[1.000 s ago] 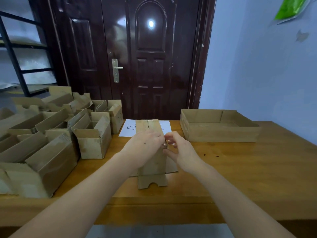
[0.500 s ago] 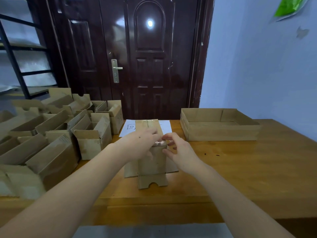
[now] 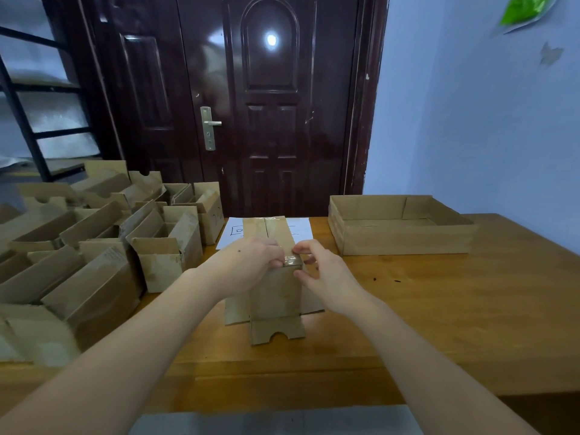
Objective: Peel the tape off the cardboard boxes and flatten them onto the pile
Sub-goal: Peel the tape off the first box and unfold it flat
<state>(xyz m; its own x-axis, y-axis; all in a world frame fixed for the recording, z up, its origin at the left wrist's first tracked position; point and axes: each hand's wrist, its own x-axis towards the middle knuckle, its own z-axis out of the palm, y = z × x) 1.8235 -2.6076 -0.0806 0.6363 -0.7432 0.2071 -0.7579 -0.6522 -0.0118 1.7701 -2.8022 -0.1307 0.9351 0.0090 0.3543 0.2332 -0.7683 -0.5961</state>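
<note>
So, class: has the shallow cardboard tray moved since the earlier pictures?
No. The tray still sits just right of the door frame, by the table's far edge.

Two bare forearms, no sleeves visible up to frame edge. No gloves, watch or rings seen. Small dark mark on back of left hand [image 3: 251,262]. Right hand [image 3: 326,274] unmarked, nails short.

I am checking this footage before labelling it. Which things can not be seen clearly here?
- Head view: the clear glossy tape is mostly covered by the left hand and the right hand.
- White paper sheet: writing hidden by the flattened brown cardboard box.
- Left brown carton stack: cut by the frame edge.
</note>
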